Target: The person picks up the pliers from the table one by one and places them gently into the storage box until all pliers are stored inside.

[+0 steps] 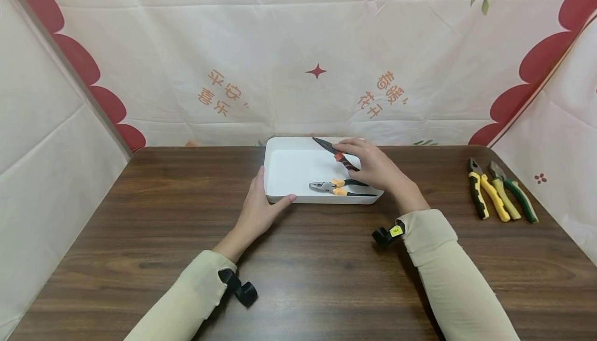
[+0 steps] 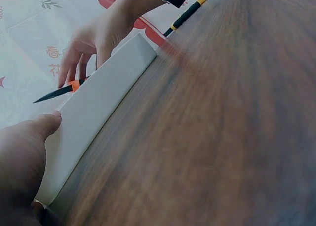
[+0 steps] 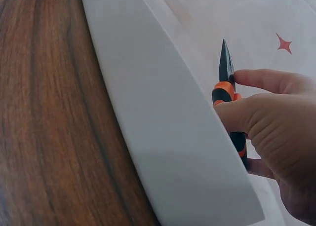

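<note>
A white tray (image 1: 289, 165) stands at the far edge of the table. My left hand (image 1: 256, 206) holds its near left corner, the thumb against the front wall. Above the tray's right part, my right hand (image 1: 373, 167) pinches long-nose pliers (image 1: 342, 160) with black and orange-red handles. Their dark jaws point to the far left; in the right wrist view, fingers and thumb lie on either side of the pliers (image 3: 225, 90). Combination pliers (image 1: 332, 187) with yellow-orange and black handles lie inside the tray, jaws to the left. The front wall hides part of the inside in both wrist views.
On the right side of the brown wooden table (image 1: 308, 279) lie yellow-and-black pliers (image 1: 487, 196) and, beside them, green-and-yellow pliers (image 1: 510, 196). A pale printed cloth (image 1: 298, 35) hangs behind the table and at both sides.
</note>
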A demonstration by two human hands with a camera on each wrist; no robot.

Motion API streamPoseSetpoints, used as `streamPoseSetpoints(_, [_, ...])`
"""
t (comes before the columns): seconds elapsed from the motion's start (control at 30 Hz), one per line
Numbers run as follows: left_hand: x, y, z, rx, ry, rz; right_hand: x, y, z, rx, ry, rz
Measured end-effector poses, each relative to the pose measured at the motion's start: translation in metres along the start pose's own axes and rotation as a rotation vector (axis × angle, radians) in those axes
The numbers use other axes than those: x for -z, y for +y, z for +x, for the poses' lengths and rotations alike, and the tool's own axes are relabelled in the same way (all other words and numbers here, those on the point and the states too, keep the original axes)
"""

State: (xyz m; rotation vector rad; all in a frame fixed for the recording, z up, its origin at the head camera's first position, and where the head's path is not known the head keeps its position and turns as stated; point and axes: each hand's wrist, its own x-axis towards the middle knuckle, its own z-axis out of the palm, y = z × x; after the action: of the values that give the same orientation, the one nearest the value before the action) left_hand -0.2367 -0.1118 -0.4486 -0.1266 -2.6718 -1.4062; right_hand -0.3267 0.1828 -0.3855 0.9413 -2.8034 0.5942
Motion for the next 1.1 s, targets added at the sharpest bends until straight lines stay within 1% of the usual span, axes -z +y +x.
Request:
streamPoseSetpoints(0.17, [0.001, 0.000, 0.000, 0.001, -0.001, 0.003, -0.003, 0.000, 0.001, -0.006, -0.028, -0.011])
streamPoseSetpoints(0.4, [0.002, -0.001, 0.001, -0.003, 0.004, 0.006, -0.007, 0.002, 0.003, 0.016, -0.042, -0.026])
streamPoseSetpoints(0.6, [0.002, -0.002, 0.001, -0.006, 0.006, 0.010, -0.011, 0.001, 0.006, 0.003, -0.067, -0.034])
streamPoseSetpoints(0.73, [0.002, -0.002, 0.002, -0.007, 0.005, 0.013, -0.012, 0.002, 0.007, -0.002, -0.095, -0.027])
streamPoseSetpoints(0.93, [0.003, -0.001, 0.002, 0.012, -0.003, 0.021, -0.010, 0.006, 0.008, -0.004, -0.159, 0.003])
streamPoseSetpoints(1.1, [0.000, -0.001, 0.000, 0.016, -0.015, 0.012, -0.010, 0.008, 0.008, -0.011, -0.178, 0.037])
